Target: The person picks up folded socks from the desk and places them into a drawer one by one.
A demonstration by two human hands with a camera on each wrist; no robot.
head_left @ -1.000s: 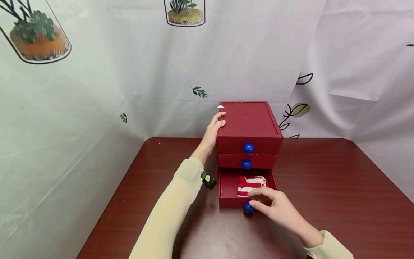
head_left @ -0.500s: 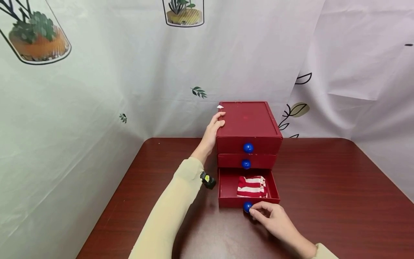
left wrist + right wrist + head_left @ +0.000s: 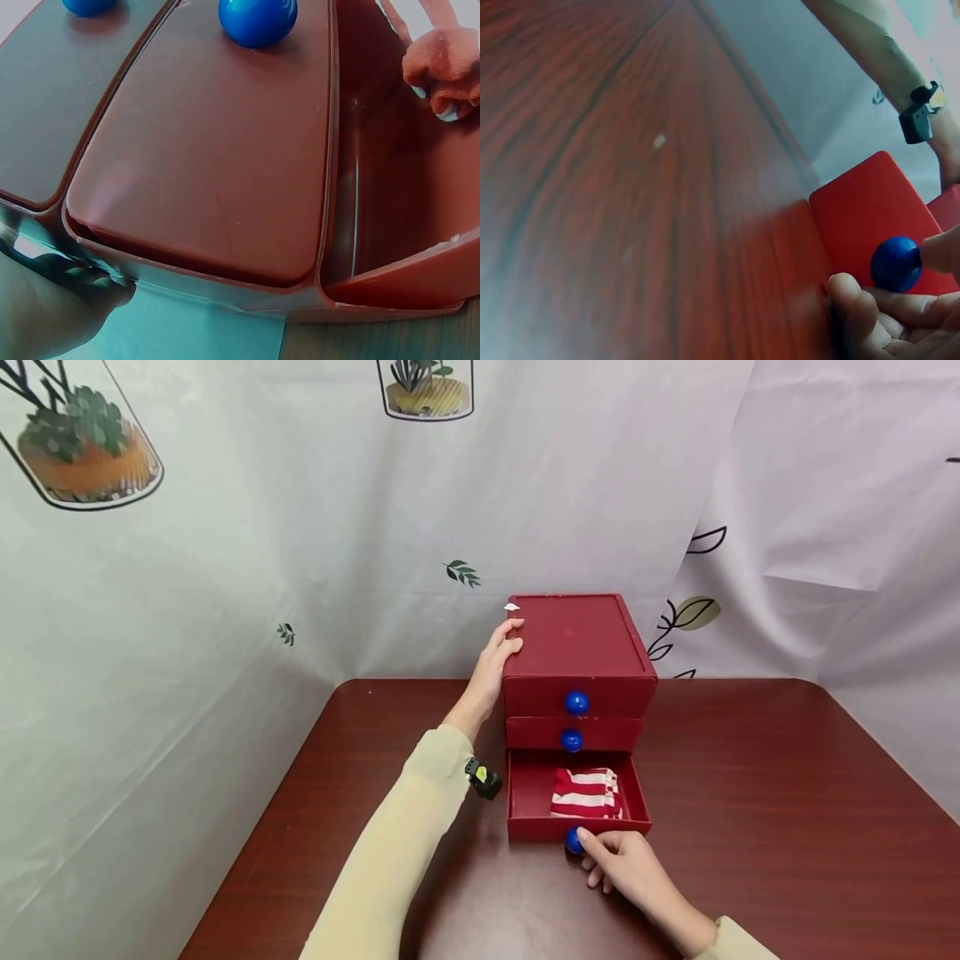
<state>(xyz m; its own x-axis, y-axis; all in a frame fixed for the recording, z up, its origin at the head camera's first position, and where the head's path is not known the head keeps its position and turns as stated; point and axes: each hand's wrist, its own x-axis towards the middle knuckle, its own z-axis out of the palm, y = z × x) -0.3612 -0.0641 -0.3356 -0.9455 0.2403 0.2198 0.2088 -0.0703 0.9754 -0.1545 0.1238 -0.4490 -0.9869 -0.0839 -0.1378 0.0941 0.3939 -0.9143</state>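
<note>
A dark red drawer cabinet (image 3: 573, 639) stands at the far side of the table. My left hand (image 3: 489, 670) rests along its left side, fingertips over the top edge. The bottom drawer (image 3: 536, 832) is pulled out; a folded red-and-white striped cloth item (image 3: 587, 795), knitted in look, lies inside at the right. Thumb and fingers of my right hand (image 3: 628, 868) pinch the round blue knob (image 3: 895, 264) on this drawer's front. The left wrist view shows the item's bunched red end (image 3: 446, 67) in the drawer.
Two upper drawers with a top knob (image 3: 577, 702) and a middle knob (image 3: 572, 741) are closed. The cabinet stands on a brown wooden table (image 3: 757, 793). A white printed curtain (image 3: 360, 527) hangs behind. A black wrist camera (image 3: 483, 778) sits on the left sleeve.
My right hand has moved down and left from above the drawer's front edge to the knob, and its thumb and fingers have closed on it. The left hand has stayed put.
</note>
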